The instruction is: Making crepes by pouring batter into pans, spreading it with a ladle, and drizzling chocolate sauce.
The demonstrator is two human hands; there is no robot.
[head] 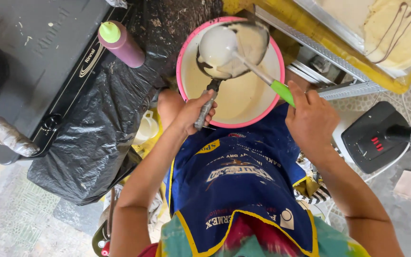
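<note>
Both hands grip: left hand [197,110] pan handle [206,108], right hand [311,114] hiding ladle handle [281,92].

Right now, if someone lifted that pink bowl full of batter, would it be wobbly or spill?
Probably heavy for its size: the pink bowl holds a deep pool of pale batter. That liquid would likely slosh if it tilted. The rim may be slippery, since batter smears show near the small pan and the ladle held over it.
</note>
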